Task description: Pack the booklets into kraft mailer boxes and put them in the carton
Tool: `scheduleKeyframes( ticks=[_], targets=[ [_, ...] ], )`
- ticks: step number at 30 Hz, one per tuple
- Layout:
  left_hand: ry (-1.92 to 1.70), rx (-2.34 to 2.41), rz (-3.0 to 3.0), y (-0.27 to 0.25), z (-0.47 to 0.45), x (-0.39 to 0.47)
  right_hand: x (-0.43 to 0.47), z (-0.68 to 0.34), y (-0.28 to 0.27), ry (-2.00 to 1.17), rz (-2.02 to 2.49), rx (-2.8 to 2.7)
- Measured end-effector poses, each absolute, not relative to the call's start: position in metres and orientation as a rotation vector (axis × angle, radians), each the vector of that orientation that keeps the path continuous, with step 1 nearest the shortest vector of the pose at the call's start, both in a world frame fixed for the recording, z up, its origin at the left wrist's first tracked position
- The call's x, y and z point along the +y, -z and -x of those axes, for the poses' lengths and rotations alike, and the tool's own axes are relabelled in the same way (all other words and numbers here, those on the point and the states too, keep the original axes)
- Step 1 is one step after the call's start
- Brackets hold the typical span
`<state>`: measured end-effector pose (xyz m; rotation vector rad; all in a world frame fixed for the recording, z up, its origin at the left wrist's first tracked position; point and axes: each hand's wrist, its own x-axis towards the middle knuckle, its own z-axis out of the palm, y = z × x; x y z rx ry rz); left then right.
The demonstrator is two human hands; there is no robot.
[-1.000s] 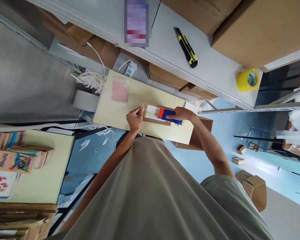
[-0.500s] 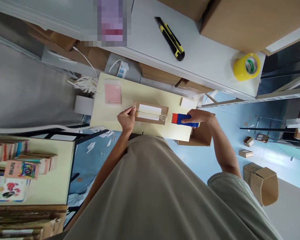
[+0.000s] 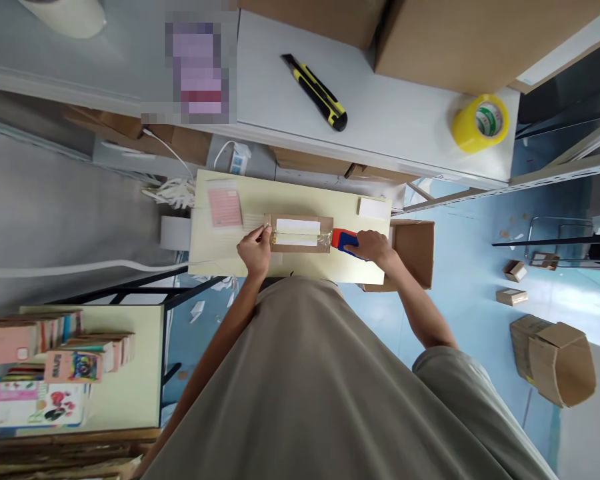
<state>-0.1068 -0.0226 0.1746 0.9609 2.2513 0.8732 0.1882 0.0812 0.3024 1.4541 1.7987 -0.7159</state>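
Basically, L hand [image 3: 255, 253] has its fingertips pinched on the L end of the cardboard pkg [image 3: 297, 235], prob. to steady it flat on the pale table [image 3: 220, 250]. R hand [image 3: 375, 245] is curled round a red/blue tape dispenser [image 3: 348, 241], red end aimed at the pkg's R end, prob. to line up w/ it; can't tell if they touch. Box cutter [image 3: 316, 93] & yellow tape roll [image 3: 466, 128] sit on the grey shelf [image 3: 395, 113], prob. for easy reach.

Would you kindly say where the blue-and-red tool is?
In the head view, the blue-and-red tool is in the right hand, at the brown cardboard package's right end.
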Motion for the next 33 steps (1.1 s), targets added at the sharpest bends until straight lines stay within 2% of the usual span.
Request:
scheduleKeyframes(
  ticks=[9,12,17,25,33],
  targets=[
    [-0.819,2.266,-0.991,-0.175,0.106,-0.02,0.044,-0.164,-0.263,0.644,-1.717,1.78],
    [-0.827,2.308,-1.013,-0.174,0.109,-0.019,0.034,-0.167,-0.265,0.658,-1.792,1.775],
    [-0.999,2.261,-1.38,-0.204,0.089,-0.006,0.032,-0.188,-0.303,0.617,-1.936,1.815],
    [-1.215,1.429,-2.098,-0.295,-0.033,0.051,0.076,-0.197,-0.386,0.301,-2.26,2.125],
    [-1.381,1.339,-2.161,-0.333,-0.069,0.117,0.166,-0.174,-0.418,0.099,-2.202,2.4]
  ],
)
